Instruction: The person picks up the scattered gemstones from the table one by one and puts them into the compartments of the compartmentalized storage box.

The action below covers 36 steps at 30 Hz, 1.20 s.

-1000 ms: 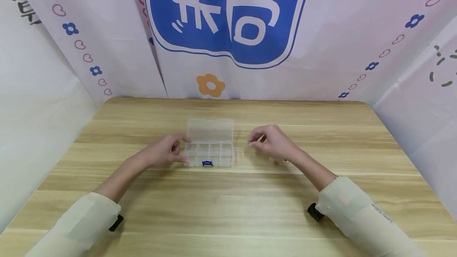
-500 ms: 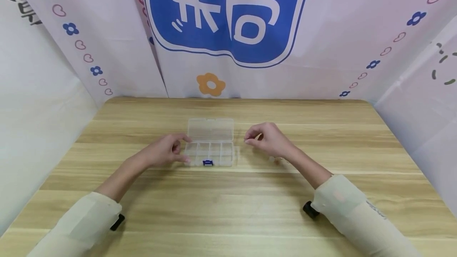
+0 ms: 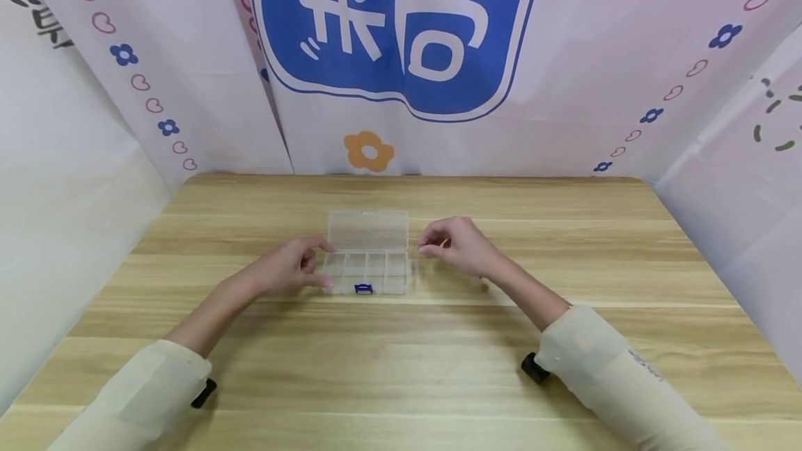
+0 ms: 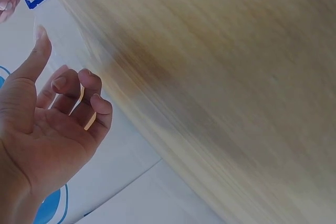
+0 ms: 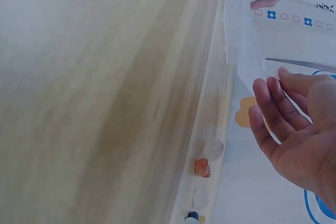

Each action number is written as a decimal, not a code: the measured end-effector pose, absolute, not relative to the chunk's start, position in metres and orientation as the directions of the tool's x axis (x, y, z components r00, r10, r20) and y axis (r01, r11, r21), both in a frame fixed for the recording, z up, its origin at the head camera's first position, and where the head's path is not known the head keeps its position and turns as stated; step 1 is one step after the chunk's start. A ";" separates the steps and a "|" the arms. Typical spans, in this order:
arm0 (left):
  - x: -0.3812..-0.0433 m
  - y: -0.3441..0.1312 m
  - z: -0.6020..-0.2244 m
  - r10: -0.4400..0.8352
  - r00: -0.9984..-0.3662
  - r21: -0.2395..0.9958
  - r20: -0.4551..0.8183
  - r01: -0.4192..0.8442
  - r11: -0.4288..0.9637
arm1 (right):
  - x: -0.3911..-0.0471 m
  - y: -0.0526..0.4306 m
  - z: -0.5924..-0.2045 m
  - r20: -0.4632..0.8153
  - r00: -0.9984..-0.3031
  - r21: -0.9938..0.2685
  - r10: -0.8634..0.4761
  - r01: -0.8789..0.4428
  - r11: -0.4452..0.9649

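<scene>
A clear plastic compartment box point(image 3: 376, 264) lies on the table with its lid point(image 3: 368, 231) folded back and a blue latch point(image 3: 363, 289) at its front. My left hand point(image 3: 289, 266) holds the box's left end, the index finger at the rear corner and the thumb at the front corner. Just off the right end of the box, my right hand point(image 3: 460, 246) has thumb and index tips together, pinching a tiny pale thing whose kind I cannot tell. In the right wrist view, the other fingers of the right hand point(image 5: 296, 124) are loosely bent.
Several small pieces stand to the right of the box, beneath the right wrist; the right wrist view shows a clear ball point(image 5: 213, 149) and an orange piece point(image 5: 202, 167) among them. A printed cloth point(image 3: 564, 89) hangs behind the wooden table point(image 3: 376, 367).
My right hand has moved left, from some way off to right beside the box's right end. The left hand and the box have stayed in place.
</scene>
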<state>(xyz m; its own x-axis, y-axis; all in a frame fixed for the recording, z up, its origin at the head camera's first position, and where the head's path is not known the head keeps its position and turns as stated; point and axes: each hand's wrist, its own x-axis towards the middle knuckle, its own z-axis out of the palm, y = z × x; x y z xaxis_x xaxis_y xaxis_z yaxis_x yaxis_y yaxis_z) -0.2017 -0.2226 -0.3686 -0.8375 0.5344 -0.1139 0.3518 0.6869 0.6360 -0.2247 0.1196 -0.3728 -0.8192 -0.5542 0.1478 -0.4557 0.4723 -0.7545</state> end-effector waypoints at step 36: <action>-0.200 -0.222 -0.367 0.525 -0.841 0.621 -0.131 0.344 0.705 | -0.230 0.084 -0.374 0.159 -0.795 -0.791 -0.585 -0.457 0.406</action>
<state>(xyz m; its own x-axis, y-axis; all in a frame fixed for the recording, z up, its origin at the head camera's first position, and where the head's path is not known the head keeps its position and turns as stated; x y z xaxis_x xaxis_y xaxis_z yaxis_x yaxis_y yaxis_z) -0.2001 -0.2216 -0.3666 -0.8408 0.5253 -0.1305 0.3439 0.7046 0.6207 -0.2298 0.0843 -0.3743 -0.7953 -0.5849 0.1591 -0.4570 0.4060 -0.7914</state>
